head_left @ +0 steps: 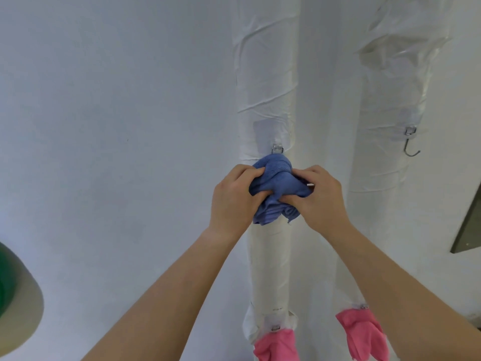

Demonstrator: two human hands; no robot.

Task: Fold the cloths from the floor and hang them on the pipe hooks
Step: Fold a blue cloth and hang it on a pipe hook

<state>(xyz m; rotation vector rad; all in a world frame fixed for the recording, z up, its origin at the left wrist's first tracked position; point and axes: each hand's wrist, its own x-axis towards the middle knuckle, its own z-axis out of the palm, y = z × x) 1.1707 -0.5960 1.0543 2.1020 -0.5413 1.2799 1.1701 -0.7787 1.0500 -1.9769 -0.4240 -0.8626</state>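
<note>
A bunched blue cloth (pixel 274 175) is pressed against the left white-wrapped pipe (pixel 265 74), just under a metal hook (pixel 277 149) stuck on with a clear pad. My left hand (pixel 234 196) grips the cloth's left side and my right hand (pixel 320 196) grips its right side. The hook's lower end is hidden behind the cloth. A second pipe (pixel 390 95) to the right carries a bare hook (pixel 410 142).
Two pink rubber gloves hang from lower hooks, one glove (pixel 277 345) on the left pipe and one glove (pixel 364 332) on the right pipe. A green and grey object (pixel 15 295) sits at the left edge. A dark panel (pixel 468 230) shows at the right edge.
</note>
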